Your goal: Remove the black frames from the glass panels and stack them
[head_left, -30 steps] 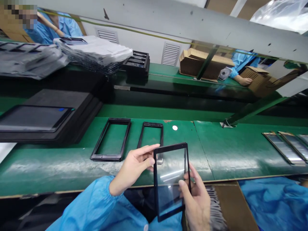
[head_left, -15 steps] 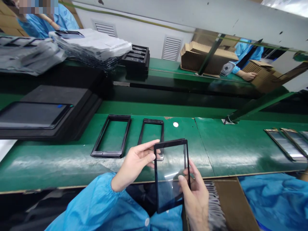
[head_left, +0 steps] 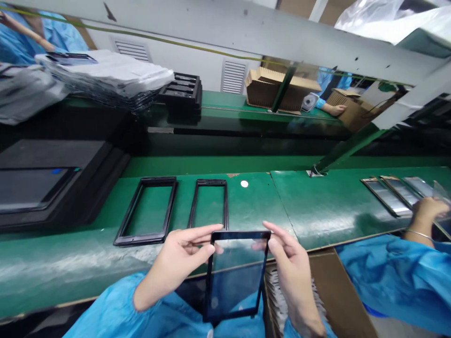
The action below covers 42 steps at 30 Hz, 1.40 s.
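Observation:
Upright in front of my blue-sleeved body is a clear glass touch panel with a black border. My left hand pinches its upper left corner between thumb and fingers. At the opposite upper corner, my right hand grips the edge, thumb toward me and fingers partly behind the glass. Just beyond the panel, a narrow black frame lies on the green bench. A wider stack of black frames lies to its left.
Black foam sheets at left carry a dark tablet screen. Bagged sheets and black trays stand on the back shelf. A co-worker's hand is near several glass panels at right. An open carton stands below the bench edge.
My right hand has moved from the panel's lower right edge up to its upper right corner. The panel sits lower in view. A co-worker's hand has appeared at the right.

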{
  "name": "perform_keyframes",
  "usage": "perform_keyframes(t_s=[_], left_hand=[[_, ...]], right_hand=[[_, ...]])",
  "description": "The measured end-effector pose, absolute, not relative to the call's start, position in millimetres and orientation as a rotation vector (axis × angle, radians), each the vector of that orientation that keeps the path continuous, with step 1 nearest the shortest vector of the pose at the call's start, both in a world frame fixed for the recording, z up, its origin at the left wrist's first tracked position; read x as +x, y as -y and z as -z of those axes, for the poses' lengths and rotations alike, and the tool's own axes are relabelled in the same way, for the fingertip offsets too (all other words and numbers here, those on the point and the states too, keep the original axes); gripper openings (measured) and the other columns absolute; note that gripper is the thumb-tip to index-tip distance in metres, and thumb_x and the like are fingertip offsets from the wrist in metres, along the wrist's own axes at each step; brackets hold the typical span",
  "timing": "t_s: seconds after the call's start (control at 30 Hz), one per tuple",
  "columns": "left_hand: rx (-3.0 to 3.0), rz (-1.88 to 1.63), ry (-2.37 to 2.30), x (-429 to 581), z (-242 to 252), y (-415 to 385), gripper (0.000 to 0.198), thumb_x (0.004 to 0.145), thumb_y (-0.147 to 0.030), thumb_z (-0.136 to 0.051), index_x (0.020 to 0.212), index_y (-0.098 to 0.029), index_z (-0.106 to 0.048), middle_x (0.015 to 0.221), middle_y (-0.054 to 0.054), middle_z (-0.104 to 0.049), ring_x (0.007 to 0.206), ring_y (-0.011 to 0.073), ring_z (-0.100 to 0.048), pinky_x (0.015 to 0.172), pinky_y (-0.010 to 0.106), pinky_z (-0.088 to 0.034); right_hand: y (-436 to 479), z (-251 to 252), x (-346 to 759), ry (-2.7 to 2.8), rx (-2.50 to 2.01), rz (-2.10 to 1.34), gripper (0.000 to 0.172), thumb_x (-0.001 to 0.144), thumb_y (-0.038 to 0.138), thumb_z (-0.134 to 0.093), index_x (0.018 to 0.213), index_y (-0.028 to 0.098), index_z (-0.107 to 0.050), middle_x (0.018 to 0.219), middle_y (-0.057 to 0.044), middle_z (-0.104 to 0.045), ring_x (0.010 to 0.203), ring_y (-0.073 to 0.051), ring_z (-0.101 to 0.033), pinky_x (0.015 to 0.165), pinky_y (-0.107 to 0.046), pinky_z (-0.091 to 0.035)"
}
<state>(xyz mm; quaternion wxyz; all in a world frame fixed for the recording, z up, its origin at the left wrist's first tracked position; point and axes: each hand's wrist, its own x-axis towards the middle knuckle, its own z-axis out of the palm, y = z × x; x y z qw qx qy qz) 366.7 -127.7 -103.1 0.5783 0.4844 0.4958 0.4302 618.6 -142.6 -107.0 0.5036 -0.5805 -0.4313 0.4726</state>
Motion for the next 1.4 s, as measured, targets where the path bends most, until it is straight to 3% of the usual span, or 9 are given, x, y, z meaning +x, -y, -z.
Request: perform_keyframes(t_s=[0.33,0.43,0.5,0.57,0.63,0.73,0.9,1.23,1.4], left_hand=[[1.259,-0.919,-1.265,349,118,133,0.041,0.085,-0.048,-0.08,0.121,-0.029,-0.083,0.087,0.01,-0.086,0.08,0.0278,-0.081,0.066,0.03,-0.066],[1.654,-0.868,-1.274,357,106,129,0.038,0.089,-0.041,-0.075,0.126,-0.035,-0.081,0.137,0.009,-0.074,0.127,0.0363,-0.069,0.099,0.043,-0.062],[1.908,-0.739,-1.209,366,97,126,0.058,0.087,-0.034,-0.077,0.144,-0.039,-0.068,0.158,0.005,-0.057,0.145,0.0392,-0.053,0.116,0.05,-0.048],[1.948,-0.552,-1.119,373,90,123,0.078,0.087,-0.028,-0.075,0.159,-0.039,-0.048,0.15,0.007,-0.066,0.133,0.0374,-0.065,0.11,0.047,-0.052],[1.816,-0.439,-1.061,374,85,120,0.078,0.094,-0.026,-0.067,0.165,-0.039,-0.038,0.125,0.004,-0.081,0.102,0.029,-0.079,0.093,0.037,-0.06],[1.535,-0.504,-1.095,368,83,119,0.062,0.099,-0.031,-0.06,0.159,-0.034,-0.043,0.111,0.004,-0.084,0.078,0.0214,-0.079,0.072,0.028,-0.059],[1.137,-0.749,-1.219,364,86,125,0.049,0.095,-0.041,-0.066,0.137,-0.02,-0.052,0.108,0.014,-0.083,0.073,0.0211,-0.076,0.054,0.024,-0.053],[1.032,-0.855,-1.255,368,100,134,0.054,0.091,-0.05,-0.074,0.129,-0.02,-0.051,0.103,0.015,-0.083,0.067,0.0235,-0.077,0.049,0.027,-0.057],[1.102,-0.88,-1.303,366,108,137,0.052,0.099,-0.047,-0.065,0.139,-0.019,-0.048,0.103,0.014,-0.083,0.066,0.0228,-0.077,0.05,0.028,-0.058]], right_hand=[[145,94,603,0.923,-1.349,-1.22,0.026,0.089,0.043,-0.074,0.097,0.019,-0.081,0.075,-0.007,-0.086,0.067,-0.024,-0.082,0.068,-0.032,-0.066],[142,94,596,0.985,-1.335,-1.229,0.024,0.087,0.042,-0.076,0.095,0.021,-0.082,0.075,-0.007,-0.086,0.067,-0.023,-0.082,0.067,-0.031,-0.066],[140,95,590,1.05,-1.297,-1.303,0.026,0.081,0.04,-0.081,0.1,0.021,-0.083,0.072,-0.005,-0.085,0.067,-0.022,-0.082,0.069,-0.031,-0.065],[137,95,589,1.088,-1.266,-1.418,0.037,0.079,0.041,-0.084,0.109,0.021,-0.082,0.073,-0.004,-0.085,0.07,-0.023,-0.082,0.074,-0.034,-0.065],[135,96,597,1.094,-1.273,-1.492,0.039,0.084,0.047,-0.079,0.113,0.02,-0.082,0.085,-0.007,-0.087,0.083,-0.025,-0.083,0.084,-0.038,-0.064],[136,103,622,1.074,-1.337,-1.475,0.036,0.089,0.052,-0.073,0.096,0.019,-0.086,0.1,-0.012,-0.087,0.098,-0.028,-0.082,0.094,-0.041,-0.062],[145,126,649,0.884,-1.383,-1.434,0.043,0.083,0.062,-0.074,0.085,0.021,-0.085,0.075,-0.013,-0.085,0.068,-0.031,-0.082,0.071,-0.043,-0.067],[152,130,630,0.748,-1.361,-1.245,0.032,0.082,0.052,-0.08,0.072,0.022,-0.078,0.062,-0.006,-0.081,0.053,-0.024,-0.076,0.054,-0.029,-0.061],[156,125,624,0.751,-1.321,-1.223,0.036,0.087,0.056,-0.074,0.102,0.025,-0.081,0.07,-0.004,-0.084,0.057,-0.023,-0.078,0.058,-0.029,-0.063]])
